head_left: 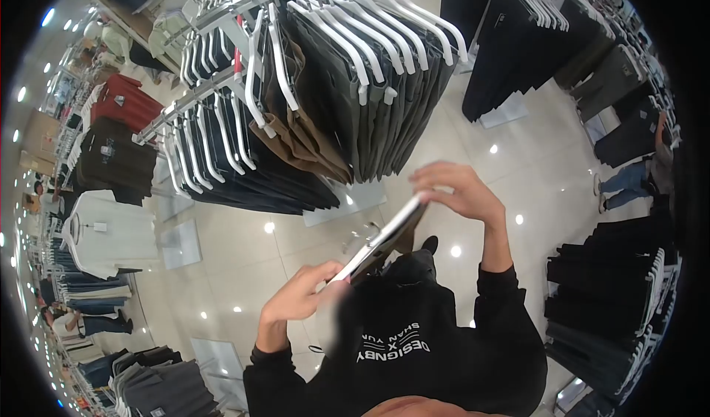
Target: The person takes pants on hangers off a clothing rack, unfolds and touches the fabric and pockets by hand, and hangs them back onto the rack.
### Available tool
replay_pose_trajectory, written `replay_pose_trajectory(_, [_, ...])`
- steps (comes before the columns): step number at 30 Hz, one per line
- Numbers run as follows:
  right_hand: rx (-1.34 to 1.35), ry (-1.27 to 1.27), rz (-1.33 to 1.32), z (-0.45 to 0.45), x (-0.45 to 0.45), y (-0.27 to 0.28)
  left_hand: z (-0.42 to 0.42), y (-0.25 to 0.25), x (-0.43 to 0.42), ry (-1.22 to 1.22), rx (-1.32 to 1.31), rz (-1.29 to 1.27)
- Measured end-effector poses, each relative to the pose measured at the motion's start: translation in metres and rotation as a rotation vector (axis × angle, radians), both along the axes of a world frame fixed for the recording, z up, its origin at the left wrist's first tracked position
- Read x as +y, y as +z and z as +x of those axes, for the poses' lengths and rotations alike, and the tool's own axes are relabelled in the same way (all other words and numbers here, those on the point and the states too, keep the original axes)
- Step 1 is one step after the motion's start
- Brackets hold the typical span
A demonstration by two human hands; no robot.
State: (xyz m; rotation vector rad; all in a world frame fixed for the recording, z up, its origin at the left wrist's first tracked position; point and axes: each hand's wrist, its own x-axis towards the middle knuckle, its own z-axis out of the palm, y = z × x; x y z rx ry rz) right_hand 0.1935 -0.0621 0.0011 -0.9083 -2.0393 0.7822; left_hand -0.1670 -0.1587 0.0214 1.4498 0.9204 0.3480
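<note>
Both my hands hold a white hanger [381, 238] slanting in front of my chest. My left hand [299, 293] is closed around its lower left end. At the upper right end my right hand [460, 189] grips it between thumb and fingers, slightly blurred. A dark brownish garment [399, 241], seen almost edge-on, hangs beneath the hanger; its kind is hard to tell. Ahead, apart from both hands, a rack [251, 6] carries grey-green trousers [377, 132], brown trousers [307, 147] and dark trousers [259, 180] on white hangers.
Dark trousers [510, 54] hang on another rack at the upper right, and more [599, 284] at the lower right. Left stand a white top [111, 228] and dark shirts [115, 158]. Other people [636, 176] stand at the far right and left. Floor tiles [244, 269] reflect the lights.
</note>
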Motion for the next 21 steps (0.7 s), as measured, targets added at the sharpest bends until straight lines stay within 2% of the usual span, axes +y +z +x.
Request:
replay_pose_trajectory(1, [-0.009,-0.092,0.074,-0.01,0.004,0.008,-0.004,-0.001,-0.01,0.075,-0.087,-0.127])
replay_pose_trajectory(5, [-0.006,-0.177,0.349,-0.039,0.026,0.053,-0.011,0.02,-0.048,0.307,-0.379,-0.319])
replay_pose_trajectory(7, [-0.082,-0.137,0.543,-0.062,0.041,0.075,-0.001,0.039,-0.053,0.402,-0.448,-0.304])
replay_pose_trajectory(10, [-0.285,-0.203,0.74,-0.09,0.068,0.082,0.025,0.057,-0.047,0.514,-0.484,-0.245])
replay_pose_trajectory(12, [-0.459,-0.396,0.759,-0.09,0.106,0.059,0.04,0.064,-0.033,0.567,-0.457,-0.192])
replay_pose_trajectory(21, [-0.452,-0.352,0.666,-0.075,0.106,0.054,0.081,0.053,0.07,0.615,-0.402,0.128])
